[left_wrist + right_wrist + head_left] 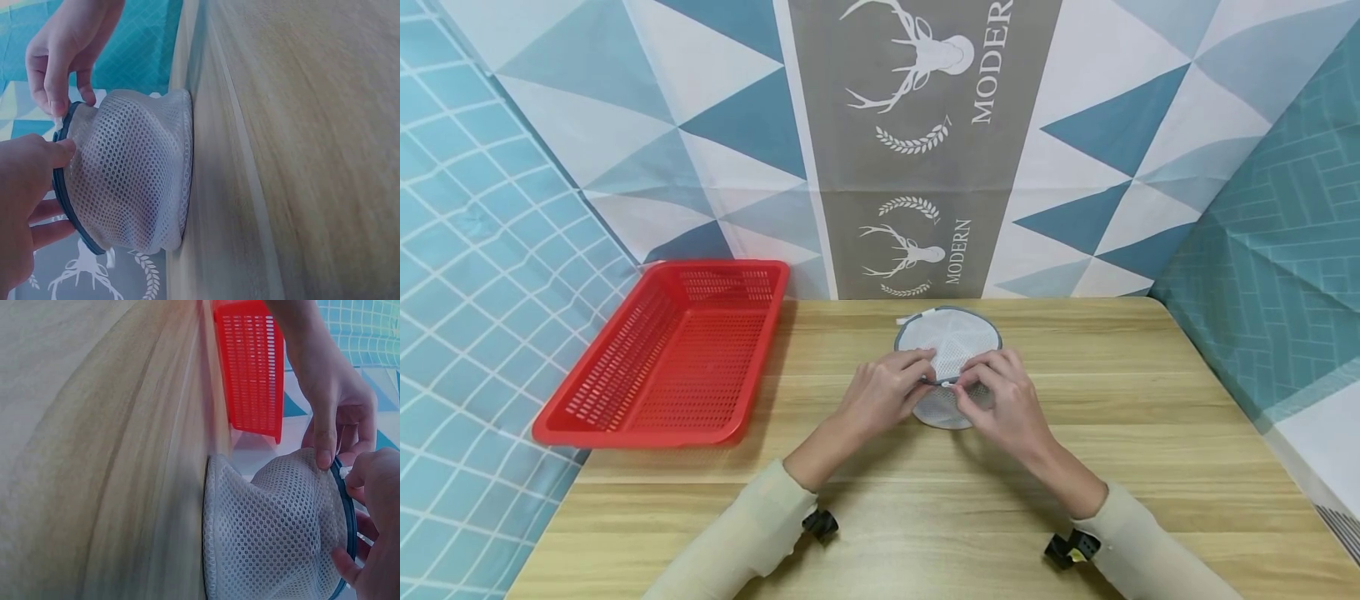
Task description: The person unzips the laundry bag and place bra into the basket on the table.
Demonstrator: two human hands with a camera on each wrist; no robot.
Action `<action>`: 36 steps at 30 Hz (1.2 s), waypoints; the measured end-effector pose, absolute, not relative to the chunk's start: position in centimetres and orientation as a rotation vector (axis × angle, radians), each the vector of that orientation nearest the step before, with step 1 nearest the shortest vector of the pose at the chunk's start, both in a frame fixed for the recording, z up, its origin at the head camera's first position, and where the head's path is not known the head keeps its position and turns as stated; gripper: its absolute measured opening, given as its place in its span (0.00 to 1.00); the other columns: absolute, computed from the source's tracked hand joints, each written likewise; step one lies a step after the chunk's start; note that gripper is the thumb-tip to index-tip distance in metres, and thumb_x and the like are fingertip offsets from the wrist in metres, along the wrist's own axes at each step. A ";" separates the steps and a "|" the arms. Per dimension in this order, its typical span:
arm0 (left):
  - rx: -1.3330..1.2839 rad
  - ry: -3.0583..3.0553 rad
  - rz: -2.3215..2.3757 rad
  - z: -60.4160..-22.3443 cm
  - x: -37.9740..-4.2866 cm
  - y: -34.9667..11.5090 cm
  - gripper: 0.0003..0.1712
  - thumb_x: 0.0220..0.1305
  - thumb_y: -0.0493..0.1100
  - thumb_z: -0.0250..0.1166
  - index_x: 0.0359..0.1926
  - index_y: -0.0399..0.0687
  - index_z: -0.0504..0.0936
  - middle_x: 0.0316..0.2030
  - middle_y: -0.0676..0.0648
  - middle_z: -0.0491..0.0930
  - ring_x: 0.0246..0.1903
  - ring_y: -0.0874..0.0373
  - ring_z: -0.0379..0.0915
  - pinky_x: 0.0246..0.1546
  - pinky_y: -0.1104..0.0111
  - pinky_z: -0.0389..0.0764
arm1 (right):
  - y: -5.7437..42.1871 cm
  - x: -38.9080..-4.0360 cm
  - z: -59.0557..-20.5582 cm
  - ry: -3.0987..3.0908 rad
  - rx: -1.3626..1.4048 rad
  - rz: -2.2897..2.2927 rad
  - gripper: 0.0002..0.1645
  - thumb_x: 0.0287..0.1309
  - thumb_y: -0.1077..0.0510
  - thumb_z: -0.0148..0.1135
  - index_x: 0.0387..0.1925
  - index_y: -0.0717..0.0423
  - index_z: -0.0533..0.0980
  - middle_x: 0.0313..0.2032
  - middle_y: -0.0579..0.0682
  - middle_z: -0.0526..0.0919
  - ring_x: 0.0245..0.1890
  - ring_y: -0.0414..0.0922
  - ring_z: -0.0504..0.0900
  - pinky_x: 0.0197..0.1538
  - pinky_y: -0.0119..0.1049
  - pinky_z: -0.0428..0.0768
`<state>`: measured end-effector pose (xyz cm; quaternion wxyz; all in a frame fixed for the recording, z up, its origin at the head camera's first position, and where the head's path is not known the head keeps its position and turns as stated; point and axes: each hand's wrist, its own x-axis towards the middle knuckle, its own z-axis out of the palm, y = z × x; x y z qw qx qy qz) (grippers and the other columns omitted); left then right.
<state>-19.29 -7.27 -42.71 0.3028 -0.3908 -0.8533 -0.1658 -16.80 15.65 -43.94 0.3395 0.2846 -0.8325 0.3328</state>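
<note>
A white mesh laundry bag (947, 343), round and drum-shaped with a dark blue-grey zipper edge (64, 187) at the top, stands on the table. My left hand (886, 387) pinches the near left part of that edge between thumb and fingers. Close beside it, my right hand (1009, 402) pinches at the small white zipper pull (947, 384) on the near side. In the right wrist view, the bag's mesh wall (269, 519) sags inward a little, and its base rests on the wood. The inside of the bag is mostly hidden.
A red plastic basket (748, 400) with slotted walls sits at the left of the wooden table (880, 533). Patterned cloth (910, 167) hangs behind the table, with tiled-look sheets (475, 250) on the sides.
</note>
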 end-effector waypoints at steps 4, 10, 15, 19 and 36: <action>-1.054 -2.285 -0.462 -42.7 -19.2 -7.4 0.08 0.68 0.42 0.81 0.39 0.51 0.88 0.59 0.45 0.94 0.53 0.48 0.95 0.39 0.61 0.94 | 15.5 -16.8 -44.1 -2.168 0.751 0.874 0.08 0.52 0.70 0.78 0.29 0.57 0.86 0.39 0.53 0.93 0.46 0.52 0.82 0.48 0.46 0.82; -1.076 -2.323 -0.504 -42.6 -19.1 -7.7 0.07 0.70 0.40 0.79 0.40 0.50 0.87 0.61 0.44 0.93 0.55 0.47 0.95 0.40 0.59 0.95 | 15.5 -16.7 -44.3 -2.166 0.748 0.890 0.08 0.52 0.70 0.77 0.30 0.56 0.85 0.39 0.52 0.94 0.45 0.52 0.84 0.47 0.45 0.83; -1.060 -2.320 -0.484 -42.4 -19.0 -7.8 0.07 0.69 0.40 0.80 0.40 0.51 0.88 0.61 0.44 0.93 0.53 0.49 0.96 0.36 0.61 0.93 | 15.4 -16.6 -44.2 -2.165 0.741 0.901 0.09 0.52 0.71 0.77 0.30 0.57 0.86 0.39 0.52 0.94 0.45 0.52 0.84 0.47 0.45 0.83; -1.025 -2.292 -0.461 -42.3 -19.1 -7.6 0.09 0.66 0.43 0.83 0.40 0.53 0.89 0.59 0.46 0.94 0.47 0.51 0.97 0.29 0.64 0.89 | 15.4 -16.6 -44.0 -2.163 0.723 0.907 0.08 0.52 0.71 0.78 0.30 0.57 0.86 0.39 0.53 0.94 0.46 0.53 0.84 0.48 0.43 0.82; -1.038 -2.292 -0.438 -42.4 -18.8 -7.6 0.06 0.69 0.41 0.80 0.40 0.52 0.89 0.58 0.46 0.94 0.43 0.51 0.96 0.27 0.64 0.87 | 15.5 -16.6 -44.2 -2.149 0.731 0.916 0.07 0.52 0.70 0.78 0.30 0.58 0.86 0.39 0.53 0.91 0.46 0.52 0.80 0.50 0.41 0.78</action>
